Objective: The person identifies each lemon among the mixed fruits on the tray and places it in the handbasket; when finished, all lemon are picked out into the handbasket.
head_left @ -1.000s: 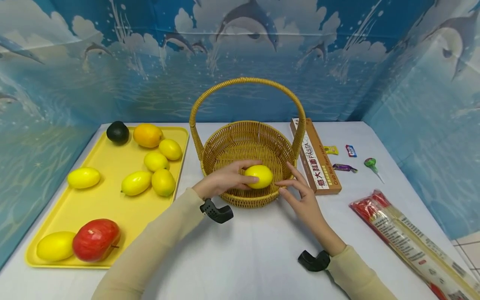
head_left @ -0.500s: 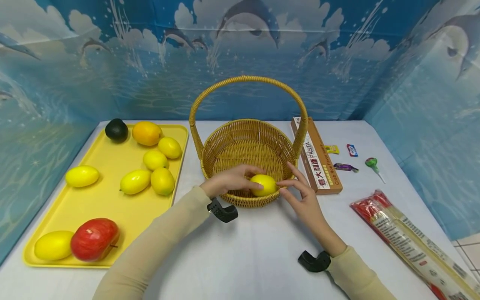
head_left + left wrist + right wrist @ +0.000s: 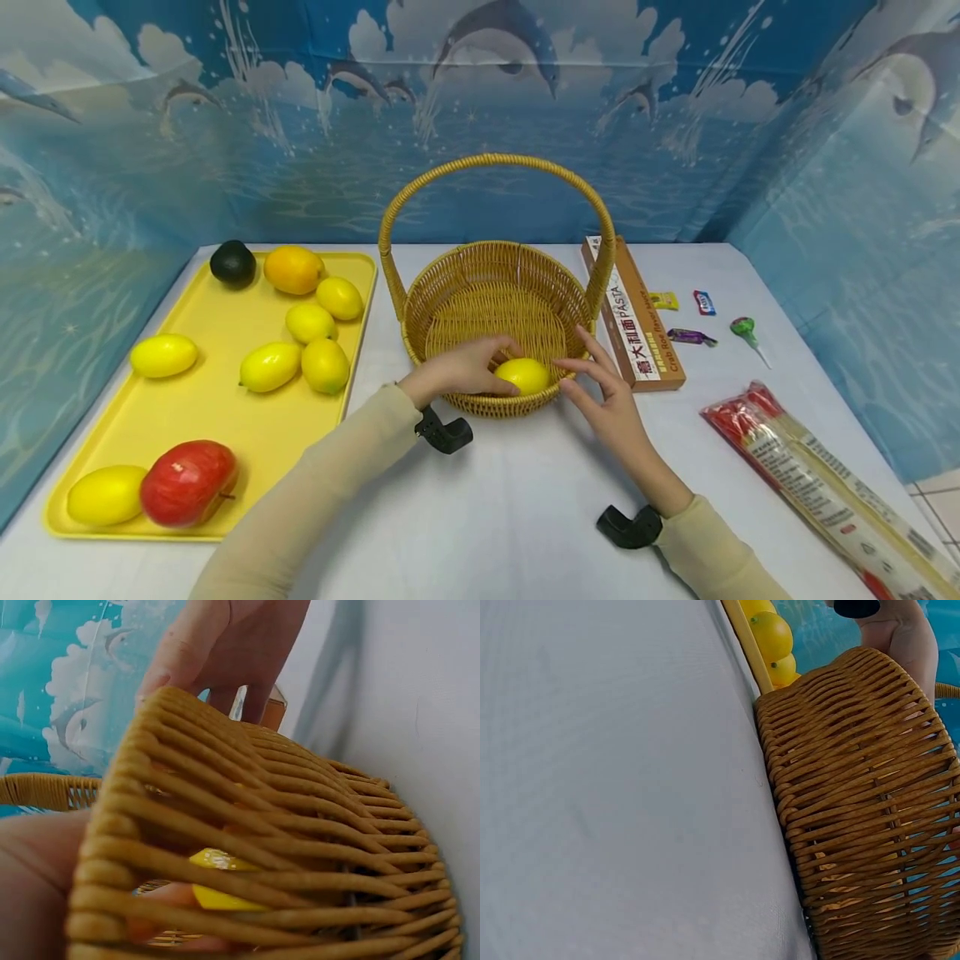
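My left hand (image 3: 463,367) reaches over the front rim into the wicker basket (image 3: 480,312). A yellow lemon (image 3: 527,375) lies inside against the front wall, close to the loosely bent fingers, with a small gap under the index finger. In the left wrist view the lemon (image 3: 217,898) shows through the weave, with a left fingertip beside it. At the basket's right front, my right hand (image 3: 606,400) holds the rim lightly between thumb and fingers. The right wrist view shows the basket's outer wall (image 3: 855,802); the right fingers are mostly hidden there.
Left of the basket lies a yellow tray (image 3: 202,400) bearing several lemons, a red apple-like fruit (image 3: 189,483), an orange-yellow fruit (image 3: 292,269) and a dark avocado (image 3: 233,264). On the right are a pasta box (image 3: 633,321), wrapped candies (image 3: 692,337), a lollipop (image 3: 742,327) and long red-ended packets (image 3: 817,475).
The lemon has gone down and slightly right into the front of the basket. My left hand lowered with it, and its fingers have loosened from it. My right hand stays at the rim.
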The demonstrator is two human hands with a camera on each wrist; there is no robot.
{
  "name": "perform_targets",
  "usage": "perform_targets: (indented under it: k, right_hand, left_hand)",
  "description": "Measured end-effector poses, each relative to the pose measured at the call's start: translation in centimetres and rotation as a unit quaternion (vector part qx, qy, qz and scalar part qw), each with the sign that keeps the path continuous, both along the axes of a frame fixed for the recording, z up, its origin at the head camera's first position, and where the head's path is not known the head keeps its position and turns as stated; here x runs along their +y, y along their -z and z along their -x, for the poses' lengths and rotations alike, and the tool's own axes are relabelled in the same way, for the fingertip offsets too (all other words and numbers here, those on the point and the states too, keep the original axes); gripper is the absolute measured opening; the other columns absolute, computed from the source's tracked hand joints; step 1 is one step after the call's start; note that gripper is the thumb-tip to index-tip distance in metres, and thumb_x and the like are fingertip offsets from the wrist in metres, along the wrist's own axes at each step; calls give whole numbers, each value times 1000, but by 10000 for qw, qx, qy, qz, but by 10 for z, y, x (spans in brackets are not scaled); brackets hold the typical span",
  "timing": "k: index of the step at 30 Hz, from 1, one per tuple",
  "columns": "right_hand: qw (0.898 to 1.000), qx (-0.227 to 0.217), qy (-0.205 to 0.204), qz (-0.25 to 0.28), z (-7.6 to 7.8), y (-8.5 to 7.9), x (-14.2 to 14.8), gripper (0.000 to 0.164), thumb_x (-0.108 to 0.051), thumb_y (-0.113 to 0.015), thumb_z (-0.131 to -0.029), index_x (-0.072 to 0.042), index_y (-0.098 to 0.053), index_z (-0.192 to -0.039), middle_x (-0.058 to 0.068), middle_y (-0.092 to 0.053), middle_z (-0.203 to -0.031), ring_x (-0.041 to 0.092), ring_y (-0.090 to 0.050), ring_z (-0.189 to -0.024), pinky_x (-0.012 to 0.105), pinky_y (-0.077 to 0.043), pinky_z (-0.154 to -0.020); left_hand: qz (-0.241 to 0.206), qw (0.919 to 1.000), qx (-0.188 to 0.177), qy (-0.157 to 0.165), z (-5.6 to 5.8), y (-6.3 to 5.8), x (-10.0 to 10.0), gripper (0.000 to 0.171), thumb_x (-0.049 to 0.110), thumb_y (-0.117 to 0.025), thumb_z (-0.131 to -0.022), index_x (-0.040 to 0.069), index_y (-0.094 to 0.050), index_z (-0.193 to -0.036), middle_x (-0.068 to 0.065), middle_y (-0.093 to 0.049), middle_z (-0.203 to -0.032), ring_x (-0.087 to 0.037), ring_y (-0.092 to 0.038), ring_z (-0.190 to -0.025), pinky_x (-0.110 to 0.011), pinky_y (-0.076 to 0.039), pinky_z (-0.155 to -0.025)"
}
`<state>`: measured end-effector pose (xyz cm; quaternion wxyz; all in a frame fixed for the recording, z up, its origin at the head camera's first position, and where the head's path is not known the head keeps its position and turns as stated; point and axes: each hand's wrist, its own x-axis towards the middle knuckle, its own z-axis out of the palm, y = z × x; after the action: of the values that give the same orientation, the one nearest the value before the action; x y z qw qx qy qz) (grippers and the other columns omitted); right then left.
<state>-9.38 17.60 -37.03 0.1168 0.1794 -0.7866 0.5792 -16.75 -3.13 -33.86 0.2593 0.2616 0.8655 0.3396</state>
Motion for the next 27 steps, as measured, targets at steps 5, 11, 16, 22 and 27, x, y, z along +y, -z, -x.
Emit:
perform_targets:
  k: [5, 11, 16, 22, 27]
  right_hand:
    - [10000, 29, 25, -26, 0, -1, 1, 20, 13, -56, -86, 11, -62, -105, 23, -25, -147, 35, -16, -136, 63, -15, -102]
    - [10000, 2, 31, -33, 0, -1, 1, 19, 13, -56, -87, 11, -62, -105, 23, -25, -147, 35, -15, -137, 63, -14, -102]
    - [10000, -29, 51, -11, -2, 1, 1, 19, 13, -56, -86, 11, -62, -104, 23, -25, -147, 35, -16, -137, 63, -15, -102]
    - [10000, 27, 24, 71, -1, 2, 0, 19, 14, -56, -86, 12, -62, -104, 23, -25, -147, 35, -16, -137, 62, -15, -102]
    - [9999, 68, 10, 79, 0, 2, -2, 19, 14, -56, -86, 12, -61, -104, 24, -25, -147, 36, -15, -136, 63, -14, -102]
  left_hand:
    - [81, 9996, 266, 47, -5, -5, 0, 50, 23, -71, -85, 8, -54, -130, -9, -57, -122, -21, -54, -108, -31, -46, -86]
    - [-197, 9990, 408, 45, -10, -12, -7, 49, 25, -68, -88, 7, -53, -131, -8, -55, -127, -23, -52, -113, -36, -44, -91]
    - [-1021, 9925, 638, -204, -21, -22, -26, 47, 25, -66, -90, 9, -52, -132, -6, -53, -130, -22, -50, -116, -38, -40, -96]
    - [-2510, 9566, 1176, -903, -40, -34, -64, 38, 21, -64, -91, 11, -57, -128, 2, -56, -125, -15, -50, -116, -33, -36, -100]
    - [-3316, 9085, 1639, -1943, -57, -35, -99, 30, 8, -62, -91, 3, -60, -121, -6, -59, -120, -15, -51, -114, -32, -34, -102]
